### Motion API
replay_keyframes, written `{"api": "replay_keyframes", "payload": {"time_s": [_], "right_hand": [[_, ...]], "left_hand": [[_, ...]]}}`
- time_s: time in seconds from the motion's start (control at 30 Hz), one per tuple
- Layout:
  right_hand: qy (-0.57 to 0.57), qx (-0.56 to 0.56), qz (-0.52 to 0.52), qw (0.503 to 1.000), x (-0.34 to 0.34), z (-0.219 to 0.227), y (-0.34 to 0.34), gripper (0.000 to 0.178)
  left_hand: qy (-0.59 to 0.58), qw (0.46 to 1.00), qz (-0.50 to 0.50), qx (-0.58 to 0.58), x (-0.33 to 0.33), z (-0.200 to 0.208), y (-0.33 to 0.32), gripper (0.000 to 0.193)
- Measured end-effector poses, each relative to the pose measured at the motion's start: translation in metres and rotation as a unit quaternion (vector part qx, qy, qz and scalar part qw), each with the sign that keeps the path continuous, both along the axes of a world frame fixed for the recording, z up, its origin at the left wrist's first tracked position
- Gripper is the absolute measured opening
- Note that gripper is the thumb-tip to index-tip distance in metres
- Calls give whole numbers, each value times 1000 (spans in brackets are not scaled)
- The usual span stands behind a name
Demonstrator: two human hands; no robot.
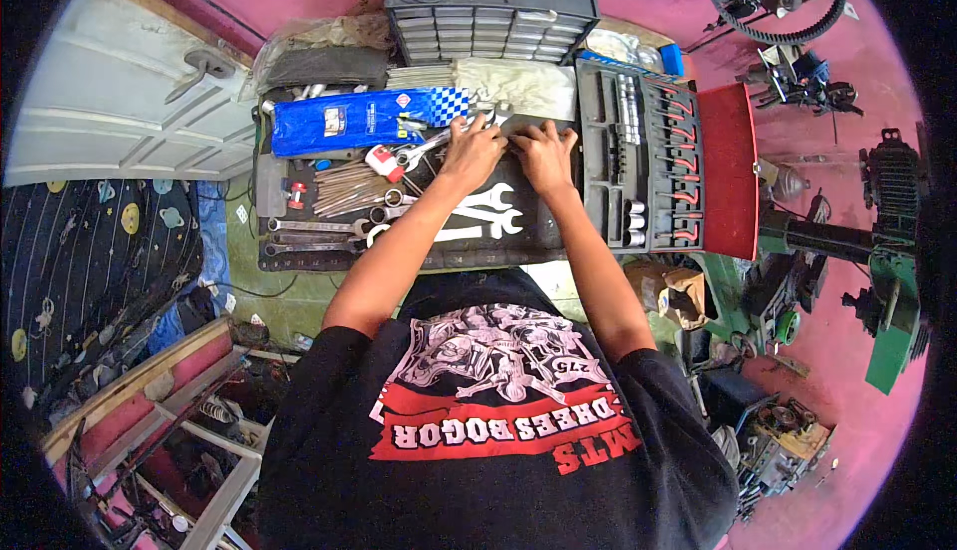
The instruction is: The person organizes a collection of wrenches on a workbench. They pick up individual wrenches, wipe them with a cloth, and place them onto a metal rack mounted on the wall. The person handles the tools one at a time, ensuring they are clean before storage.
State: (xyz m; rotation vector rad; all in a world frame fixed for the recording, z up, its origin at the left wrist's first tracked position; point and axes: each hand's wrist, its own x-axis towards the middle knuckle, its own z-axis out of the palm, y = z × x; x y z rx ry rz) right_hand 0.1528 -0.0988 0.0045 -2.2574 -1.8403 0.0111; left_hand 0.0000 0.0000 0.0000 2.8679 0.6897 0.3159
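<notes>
My left hand (475,155) is over the dark work mat (540,236), its fingers bent down beside the silver wrenches (492,115). Just to its right, my right hand (546,157) has curled fingers over the same mat. The fingertips of both hands are partly hidden, and whatever they grip cannot be made out. A red and white small container (383,162) lies left of my left wrist. Below my hands rest large open-end wrenches (488,213). A blue plastic pouch (344,124) with a checkered end lies at the upper left of the bench.
Behind the mat stands a grey drawer cabinet (488,24). An open red tool case (728,166) with sockets and red-tipped tools fills the right side. Thin metal rods (351,189) and combination wrenches (317,226) lie left. A green machine (894,321) stands far right, a white door (130,92) at left.
</notes>
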Motion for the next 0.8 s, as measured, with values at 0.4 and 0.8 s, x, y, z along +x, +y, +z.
{"api": "replay_keyframes", "payload": {"time_s": [0.4, 0.8], "right_hand": [[6, 74, 39, 996, 15, 19, -8, 20], [69, 116, 135, 982, -42, 43, -72, 24]], "left_hand": [[-95, 994, 51, -6, 10, 17, -13, 16], [-136, 990, 28, -35, -78, 40, -76, 17]]}}
